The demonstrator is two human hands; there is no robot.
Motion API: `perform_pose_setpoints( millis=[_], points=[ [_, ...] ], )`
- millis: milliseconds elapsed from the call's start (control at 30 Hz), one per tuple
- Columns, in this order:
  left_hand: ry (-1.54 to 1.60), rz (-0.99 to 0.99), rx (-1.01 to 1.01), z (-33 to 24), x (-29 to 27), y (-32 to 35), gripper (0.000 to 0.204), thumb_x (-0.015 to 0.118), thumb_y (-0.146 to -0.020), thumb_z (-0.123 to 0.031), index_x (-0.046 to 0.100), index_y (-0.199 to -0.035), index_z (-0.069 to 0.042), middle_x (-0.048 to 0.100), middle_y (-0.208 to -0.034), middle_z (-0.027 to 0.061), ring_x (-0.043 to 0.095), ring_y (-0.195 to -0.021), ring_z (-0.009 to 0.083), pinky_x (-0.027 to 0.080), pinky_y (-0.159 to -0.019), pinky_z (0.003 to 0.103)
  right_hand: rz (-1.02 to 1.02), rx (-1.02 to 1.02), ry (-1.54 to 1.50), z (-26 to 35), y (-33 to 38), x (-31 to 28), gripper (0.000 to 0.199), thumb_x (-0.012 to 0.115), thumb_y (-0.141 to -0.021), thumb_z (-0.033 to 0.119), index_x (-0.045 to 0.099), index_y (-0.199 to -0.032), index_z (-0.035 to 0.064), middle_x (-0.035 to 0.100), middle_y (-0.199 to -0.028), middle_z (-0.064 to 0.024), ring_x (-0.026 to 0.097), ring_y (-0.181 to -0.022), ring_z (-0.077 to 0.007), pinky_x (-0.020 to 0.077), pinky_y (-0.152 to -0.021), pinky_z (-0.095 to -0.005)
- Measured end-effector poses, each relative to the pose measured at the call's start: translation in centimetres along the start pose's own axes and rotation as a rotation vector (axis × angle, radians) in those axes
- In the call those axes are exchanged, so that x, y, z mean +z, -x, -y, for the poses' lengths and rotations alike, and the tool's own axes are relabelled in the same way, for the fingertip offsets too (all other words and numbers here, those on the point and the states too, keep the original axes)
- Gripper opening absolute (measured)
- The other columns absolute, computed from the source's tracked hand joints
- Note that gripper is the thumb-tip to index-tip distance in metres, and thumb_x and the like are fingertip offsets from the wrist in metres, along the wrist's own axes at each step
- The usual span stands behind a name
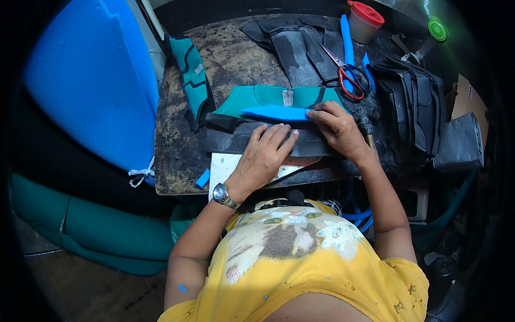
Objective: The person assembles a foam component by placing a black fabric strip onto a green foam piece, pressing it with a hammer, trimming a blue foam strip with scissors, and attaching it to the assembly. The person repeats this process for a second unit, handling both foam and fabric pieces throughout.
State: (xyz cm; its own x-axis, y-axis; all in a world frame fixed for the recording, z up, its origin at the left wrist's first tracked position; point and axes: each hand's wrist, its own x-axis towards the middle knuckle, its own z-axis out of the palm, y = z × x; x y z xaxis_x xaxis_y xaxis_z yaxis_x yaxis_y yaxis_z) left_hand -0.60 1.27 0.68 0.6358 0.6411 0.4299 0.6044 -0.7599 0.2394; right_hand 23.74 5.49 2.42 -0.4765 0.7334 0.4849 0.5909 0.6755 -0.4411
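Observation:
My left hand point(265, 153) lies flat, fingers together, pressing on a dark grey fabric piece point(236, 139) at the front of the stained worktable point(177, 155). My right hand point(335, 126) rests just right of it, fingertips pinching the end of a blue foam strip point(276, 112) that lies across the dark piece. Behind the strip sits a teal fabric piece point(263, 96) with a dark seam. A white sheet point(222, 166) pokes out under the dark fabric at the table's front edge.
Red-handled scissors point(346, 72) lie behind my right hand on a stack of dark panels point(295, 48). More dark pieces point(413, 102) pile at the right. A red-lidded cup point(366, 21) stands at the back. Blue foam point(91, 80) and teal cushion point(112, 233) are on the left.

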Motion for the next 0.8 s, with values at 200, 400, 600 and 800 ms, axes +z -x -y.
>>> perform_pose_setpoints(
  millis=[200,400,600,800],
  points=[
    [-0.059,-0.041,0.042,0.5,0.0,-0.5,0.048,0.064,-0.079,-0.001,0.062,-0.127,0.001,0.054,-0.135,0.022,0.051,-0.127,0.0356,0.043,-0.103,0.046,0.046,-0.01,0.063,-0.2,0.0,-0.1,0.033,0.07,-0.078,-0.006,0.07,-0.108,0.0049,0.063,-0.102,-0.0105,0.06,-0.095,-0.0306,0.0513,-0.083,-0.0406],
    [-0.12,-0.021,0.052,1.1,0.3,-1.4,0.042,0.063,-0.081,-0.004,0.063,-0.122,0.002,0.058,-0.129,0.0204,0.055,-0.119,0.0341,0.045,-0.1,0.045,0.055,-0.012,0.052,0.1,-0.1,0.1,0.035,0.068,-0.079,-0.005,0.07,-0.112,0.0072,0.062,-0.103,-0.0119,0.06,-0.098,-0.0308,0.0517,-0.085,-0.0391],
    [-0.171,-0.082,0.113,1.6,0.3,-2.3,0.029,0.059,-0.082,-0.008,0.064,-0.108,0.003,0.062,-0.107,0.0152,0.06,-0.101,0.0291,0.047,-0.093,0.042,-0.556,0.224,-0.018,-0.2,-0.1,-3.5,0.022,0.054,-0.097,-0.001,0.069,-0.112,0.0049,0.064,-0.11,-0.0114,0.063,-0.104,-0.0246,0.0506,-0.091,-0.0336],
    [-0.087,0.037,0.053,1.6,-0.3,-2.4,0.04,0.063,-0.081,-0.008,0.062,-0.12,0.001,0.062,-0.121,0.0179,0.059,-0.11,0.0327,0.046,-0.099,0.045,-0.535,-0.124,0.145,3.4,1.4,-5.4,0.022,0.065,-0.088,0.005,0.066,-0.109,-0.0021,0.064,-0.114,-0.0162,0.064,-0.101,-0.0299,0.0516,-0.089,-0.0366]
  ],
)
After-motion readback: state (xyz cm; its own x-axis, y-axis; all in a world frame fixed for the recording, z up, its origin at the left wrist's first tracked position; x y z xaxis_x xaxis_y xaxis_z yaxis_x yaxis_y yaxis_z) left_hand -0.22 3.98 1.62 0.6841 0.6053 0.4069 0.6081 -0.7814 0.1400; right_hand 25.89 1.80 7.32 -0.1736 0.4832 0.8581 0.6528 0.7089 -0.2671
